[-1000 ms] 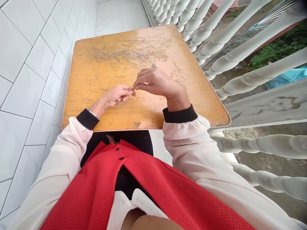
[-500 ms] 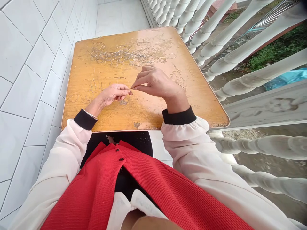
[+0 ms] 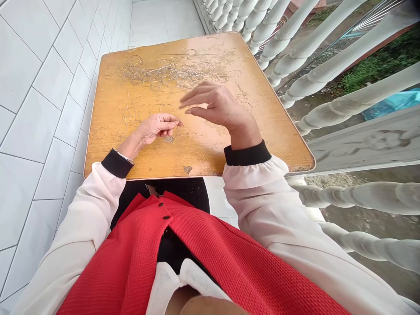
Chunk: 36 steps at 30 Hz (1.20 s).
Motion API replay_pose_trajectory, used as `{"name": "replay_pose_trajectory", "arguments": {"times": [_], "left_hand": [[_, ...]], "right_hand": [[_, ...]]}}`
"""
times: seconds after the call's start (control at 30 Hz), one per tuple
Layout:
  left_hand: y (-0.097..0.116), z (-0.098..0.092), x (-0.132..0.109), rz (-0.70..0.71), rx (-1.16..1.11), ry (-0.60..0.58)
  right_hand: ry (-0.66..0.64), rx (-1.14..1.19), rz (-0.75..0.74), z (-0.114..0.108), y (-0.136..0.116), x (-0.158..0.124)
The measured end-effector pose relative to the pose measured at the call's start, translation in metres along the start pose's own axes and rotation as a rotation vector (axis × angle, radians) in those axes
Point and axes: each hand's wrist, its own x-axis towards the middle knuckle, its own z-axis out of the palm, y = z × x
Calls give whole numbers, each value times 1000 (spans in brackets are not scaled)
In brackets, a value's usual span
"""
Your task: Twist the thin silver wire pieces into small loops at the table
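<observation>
**Observer:** Head camera. What is the work surface?

**Recorder:** A rectangular orange-brown wood-veneer table (image 3: 210, 151), its finish worn and chipped.

**Observer:** Material on it?

**Recorder:** A loose tangle of thin silver wire loops (image 3: 167, 72) lies toward the table's far edge. Scattered thin wire curls (image 3: 129, 120) lie nearer its left edge.

**Observer:** Hand states?

**Recorder:** The left hand (image 3: 155, 130) is low over the table, just above its surface, with the fingers curled and the thumb brought in narrow against them. Whether it pinches a fine wire, I cannot tell. The right hand (image 3: 218, 105) is raised above the table's middle, open wide, with the fingers spread, slightly blurred, and nothing visible in them. The two hands are near each other, not touching.

**Observer:** Surroundings?

**Recorder:** White rectangular tiles (image 3: 49, 92) run along the table's left side. White turned balusters (image 3: 328, 52) stand beyond its right side. The person sits at the table's near edge in a red textured vest (image 3: 183, 249) and a white blouse with black cuffs (image 3: 256, 183).
</observation>
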Motion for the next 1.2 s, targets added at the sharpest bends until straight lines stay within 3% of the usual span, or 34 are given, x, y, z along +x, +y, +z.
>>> {"name": "replay_pose_trajectory", "arguments": {"times": [0.13,0.2,0.23,0.27,0.37,0.53,0.8,0.87,0.97,1.07,1.2], "left_hand": [[1,2,0,13,-153,83],[0,2,2,14,-233,85],[-1,1,2,14,-267,78],[-3,1,3,12,-295,65],[-8,0,6,10,-354,27],[-11,1,7,-20,-361,-34],[-16,-1,11,1,-315,-71],[-13,-3,9,8,-272,-57],[-2,-7,5,76,-150,91],[13,-9,2,187,-57,274],[26,-8,-1,203,56,398]], "right_hand": [[598,64,120,6,0,-1],[686,259,310,13,1,1],[670,382,405,17,1,2],[533,508,490,22,-1,3],[286,641,571,36,-13,5],[252,709,542,50,-28,7],[155,781,527,51,-34,9],[230,709,537,50,-34,9],[318,468,543,50,-32,8],[285,197,507,56,-31,7],[200,-78,378,67,-30,5]]}}
